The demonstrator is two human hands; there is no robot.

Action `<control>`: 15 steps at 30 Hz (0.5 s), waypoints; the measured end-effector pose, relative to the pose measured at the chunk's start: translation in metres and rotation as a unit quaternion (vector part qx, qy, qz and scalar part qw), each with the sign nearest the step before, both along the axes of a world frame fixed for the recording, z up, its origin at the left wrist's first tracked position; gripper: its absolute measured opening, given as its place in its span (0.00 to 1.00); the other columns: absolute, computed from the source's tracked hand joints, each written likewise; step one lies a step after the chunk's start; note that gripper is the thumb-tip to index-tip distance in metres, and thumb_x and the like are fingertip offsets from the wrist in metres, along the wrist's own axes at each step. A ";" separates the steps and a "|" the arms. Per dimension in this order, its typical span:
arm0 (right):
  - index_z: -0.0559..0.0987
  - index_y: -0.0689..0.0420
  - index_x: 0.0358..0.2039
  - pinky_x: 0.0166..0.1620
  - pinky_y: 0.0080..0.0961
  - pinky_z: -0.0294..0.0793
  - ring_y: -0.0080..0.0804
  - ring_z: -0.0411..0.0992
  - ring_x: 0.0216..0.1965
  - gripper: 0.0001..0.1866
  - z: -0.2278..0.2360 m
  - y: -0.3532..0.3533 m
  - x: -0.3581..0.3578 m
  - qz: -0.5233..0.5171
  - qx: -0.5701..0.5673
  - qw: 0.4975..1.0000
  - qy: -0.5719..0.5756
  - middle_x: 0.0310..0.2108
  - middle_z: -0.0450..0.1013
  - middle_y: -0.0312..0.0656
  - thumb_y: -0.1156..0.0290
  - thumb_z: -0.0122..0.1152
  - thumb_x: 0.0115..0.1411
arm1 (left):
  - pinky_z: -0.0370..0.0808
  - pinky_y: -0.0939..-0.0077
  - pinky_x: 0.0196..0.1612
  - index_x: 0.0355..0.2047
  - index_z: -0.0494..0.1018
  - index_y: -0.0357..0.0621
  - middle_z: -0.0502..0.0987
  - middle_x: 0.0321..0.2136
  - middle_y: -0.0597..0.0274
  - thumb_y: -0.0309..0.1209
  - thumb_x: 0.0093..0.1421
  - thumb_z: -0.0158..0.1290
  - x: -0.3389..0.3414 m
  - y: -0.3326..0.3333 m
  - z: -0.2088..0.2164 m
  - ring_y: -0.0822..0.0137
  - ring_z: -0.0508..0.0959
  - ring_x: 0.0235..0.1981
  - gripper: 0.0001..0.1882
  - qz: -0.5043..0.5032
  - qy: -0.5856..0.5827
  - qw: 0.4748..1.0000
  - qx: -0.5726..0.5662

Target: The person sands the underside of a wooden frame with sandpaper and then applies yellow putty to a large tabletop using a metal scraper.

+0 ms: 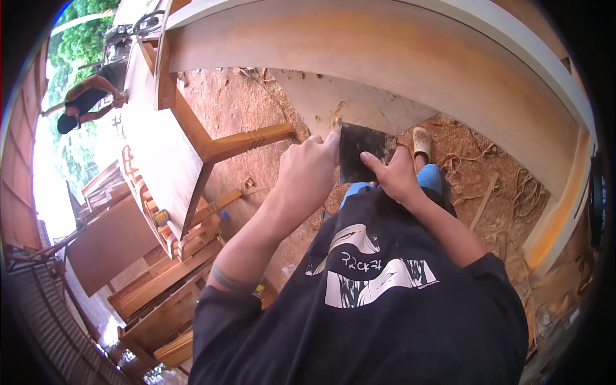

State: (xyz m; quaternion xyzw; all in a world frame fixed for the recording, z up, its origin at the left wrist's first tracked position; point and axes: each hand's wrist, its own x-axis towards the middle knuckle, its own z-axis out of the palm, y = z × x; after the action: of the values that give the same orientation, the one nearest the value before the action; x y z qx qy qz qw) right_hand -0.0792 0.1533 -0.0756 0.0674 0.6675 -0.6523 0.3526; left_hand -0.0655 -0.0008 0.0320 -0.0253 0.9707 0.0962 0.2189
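A dark, roughly square flat sheet (360,154) is held in front of my body, with pale smears along its right edge. My right hand (399,174) grips it from the right, thumb lying across its face and the other fingers mostly behind it. At the sheet's left edge is my left hand (308,168), its fingers curled closed with the knuckles upward. Whatever the left fingers hold is hidden. Just beyond the sheet runs a long, curved wooden panel (385,48), pale with orange-brown patches.
At left stands a pale board (157,144) with a wooden leg (247,142) jutting toward me. Stacked wooden frames (173,301) lie lower left. Another person (93,93) leans over the board's far end. Shavings and cords (529,192) litter the brown ground.
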 end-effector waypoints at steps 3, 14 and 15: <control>0.75 0.65 0.29 0.19 0.24 0.68 0.25 0.68 0.13 0.14 0.000 -0.005 0.002 -0.048 -0.034 0.998 0.012 0.19 0.72 0.42 0.65 0.64 0.55 | 0.74 0.55 0.32 0.48 0.71 0.38 0.75 0.26 0.44 0.17 0.46 0.45 0.014 0.001 -0.002 0.45 0.77 0.27 0.25 -0.046 0.007 0.998 -0.034; 0.75 0.65 0.39 0.38 0.20 0.70 0.19 0.71 0.32 0.25 -0.003 0.005 0.015 -0.138 -0.053 0.987 -0.062 0.34 0.75 0.38 0.53 0.43 0.68 | 0.74 0.67 0.41 0.51 0.71 0.41 0.78 0.38 0.44 0.17 0.52 0.47 0.016 -0.024 0.022 0.52 0.80 0.37 0.23 0.186 0.103 0.962 0.174; 0.76 0.64 0.39 0.39 0.18 0.70 0.19 0.71 0.34 0.23 -0.008 0.012 0.017 -0.112 -0.113 0.982 -0.106 0.35 0.75 0.38 0.54 0.45 0.67 | 0.75 0.70 0.43 0.51 0.71 0.40 0.78 0.39 0.46 0.16 0.53 0.48 0.020 -0.019 0.030 0.57 0.81 0.39 0.23 0.192 0.101 0.964 0.155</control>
State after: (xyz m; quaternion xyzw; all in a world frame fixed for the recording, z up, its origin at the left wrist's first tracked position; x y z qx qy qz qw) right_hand -0.0619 0.1650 -0.0833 0.1701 0.5370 -0.7480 0.3511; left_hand -0.0452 -0.0198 0.0618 -0.1676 0.9379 0.2874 0.0987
